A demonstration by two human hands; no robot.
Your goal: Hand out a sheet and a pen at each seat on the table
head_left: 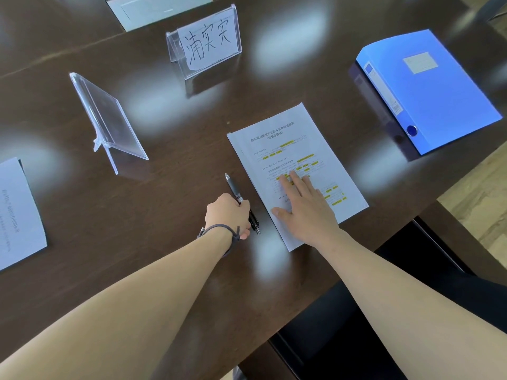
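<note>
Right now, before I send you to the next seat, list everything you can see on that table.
table: 1, dark brown, under everything
printed sheet: 1, white with yellow highlights, centre, under right hand
pens: at least 2, dark, left of that sheet, in left hand
name stand with handwritten card: 1, clear, behind the sheet
empty stand: 1, clear, left of centre
file box: 1, blue, far right
other sheets: 2, white, left edge and top
left hand: closed on pens
right hand: flat on sheet
</note>
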